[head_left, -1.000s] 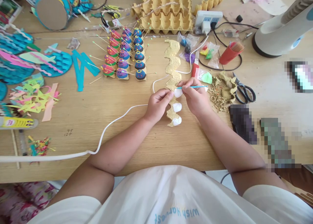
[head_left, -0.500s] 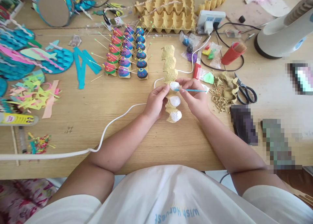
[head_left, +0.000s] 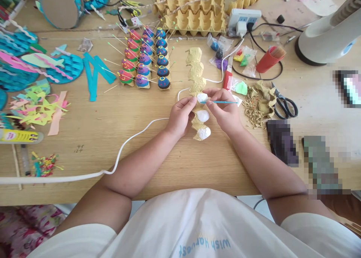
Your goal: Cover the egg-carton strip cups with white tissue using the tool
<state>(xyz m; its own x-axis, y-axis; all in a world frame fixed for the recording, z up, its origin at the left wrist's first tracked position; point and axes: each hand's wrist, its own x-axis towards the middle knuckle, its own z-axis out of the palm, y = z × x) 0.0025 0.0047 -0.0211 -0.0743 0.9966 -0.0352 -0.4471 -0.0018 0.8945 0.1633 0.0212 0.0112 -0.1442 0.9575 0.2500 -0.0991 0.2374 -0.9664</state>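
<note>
My left hand (head_left: 182, 115) grips a strip cut from a yellow egg carton (head_left: 196, 70) by its left side, thumb on top. Three bumps at the strip's near end carry white clay (head_left: 202, 116); the far bumps are bare. In my right hand (head_left: 224, 107) is a thin blue stick tool (head_left: 224, 102), pinched between thumb and fingers. Its tip touches the white patch closest to my hands. Beyond the strip, to the left, stand three rows of painted egg-carton caterpillars (head_left: 144, 58) with pin-like feelers.
A white cable (head_left: 121, 149) crosses the table on the left and passes behind the strip. Scissors (head_left: 284, 103), carton scraps (head_left: 262, 100) and a red cup (head_left: 269, 58) lie to the right. Egg trays (head_left: 194, 23) and a power strip (head_left: 244, 19) sit at the back.
Both hands stay at the strip with almost the same grip. The blue tool has shifted only slightly on the white clay; the whole view has moved a little.
</note>
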